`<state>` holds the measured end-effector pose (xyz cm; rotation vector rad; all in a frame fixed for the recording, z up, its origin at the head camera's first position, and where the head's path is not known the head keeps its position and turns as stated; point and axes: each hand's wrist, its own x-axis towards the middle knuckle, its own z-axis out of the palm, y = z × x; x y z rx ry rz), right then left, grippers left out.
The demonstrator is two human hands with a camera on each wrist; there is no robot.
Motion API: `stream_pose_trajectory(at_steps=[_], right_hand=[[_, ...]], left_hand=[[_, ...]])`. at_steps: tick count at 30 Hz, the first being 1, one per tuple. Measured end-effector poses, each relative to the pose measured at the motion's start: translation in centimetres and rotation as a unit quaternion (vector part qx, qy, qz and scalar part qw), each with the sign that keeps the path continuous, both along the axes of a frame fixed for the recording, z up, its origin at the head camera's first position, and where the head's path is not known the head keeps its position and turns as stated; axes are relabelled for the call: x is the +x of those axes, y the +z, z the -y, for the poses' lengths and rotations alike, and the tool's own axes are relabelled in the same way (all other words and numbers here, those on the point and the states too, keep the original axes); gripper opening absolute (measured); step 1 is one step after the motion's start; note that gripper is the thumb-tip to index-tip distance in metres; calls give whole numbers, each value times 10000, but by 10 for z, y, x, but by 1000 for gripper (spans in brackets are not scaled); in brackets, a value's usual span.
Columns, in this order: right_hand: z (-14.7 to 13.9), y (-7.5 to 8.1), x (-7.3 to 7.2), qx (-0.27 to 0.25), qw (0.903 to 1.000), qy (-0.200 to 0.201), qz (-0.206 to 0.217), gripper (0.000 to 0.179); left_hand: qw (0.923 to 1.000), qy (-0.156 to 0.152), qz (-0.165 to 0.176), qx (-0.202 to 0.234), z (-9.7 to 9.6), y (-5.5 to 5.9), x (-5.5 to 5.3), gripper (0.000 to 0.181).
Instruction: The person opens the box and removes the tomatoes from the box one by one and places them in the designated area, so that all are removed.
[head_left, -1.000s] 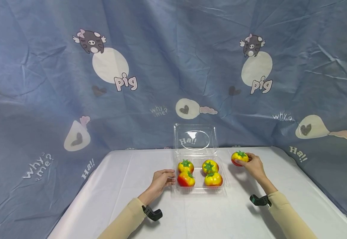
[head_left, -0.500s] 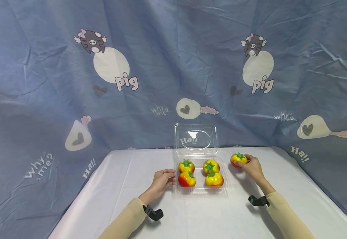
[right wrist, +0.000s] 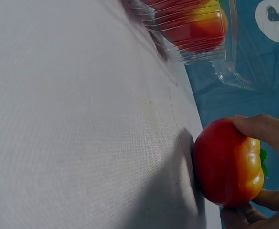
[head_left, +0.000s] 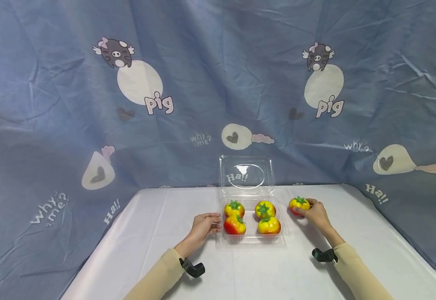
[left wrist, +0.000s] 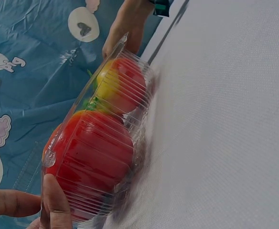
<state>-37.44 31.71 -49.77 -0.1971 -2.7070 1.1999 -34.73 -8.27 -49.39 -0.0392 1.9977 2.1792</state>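
A clear plastic clamshell box [head_left: 251, 237] lies on the table with its lid [head_left: 246, 177] raised at the back. Inside it, two red-and-yellow tomatoes [head_left: 234, 225] sit along the left side and two more [head_left: 269, 225] along the right. My left hand [head_left: 202, 227] pinches the box's left rim between thumb and fingers, as the left wrist view shows. To the right of the box, my right hand [head_left: 318, 214] grips another tomato [right wrist: 225, 164] with a green leafy top. That tomato is right down by the tabletop; whether it touches is hard to tell.
A white cloth covers the table [head_left: 255, 275]. Close behind its back edge hangs a blue curtain [head_left: 188, 83] printed with pigs. Each wrist wears a black band, the left one [head_left: 191, 267] and the right one [head_left: 324, 255].
My right hand has lowered the tomato toward the tabletop, drawing it slightly nearer and to the left. The left hand and the box stay as they were.
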Motion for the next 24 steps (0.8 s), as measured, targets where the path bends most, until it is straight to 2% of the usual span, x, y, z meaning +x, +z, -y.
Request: stream_pose_trajectory(at_steps=[10, 16, 24], right_hand=[[3, 1, 3, 0, 9998, -57, 192, 81], [2, 2, 2, 4, 9998, 59, 175, 82], [1, 2, 1, -87, 9989, 36, 466, 87]], left_hand=[[10000, -34, -18, 34, 0, -3, -1, 33], [9999, -15, -48, 108, -1, 1, 1, 32], [9998, -18, -31, 188, -1, 0, 1, 33]])
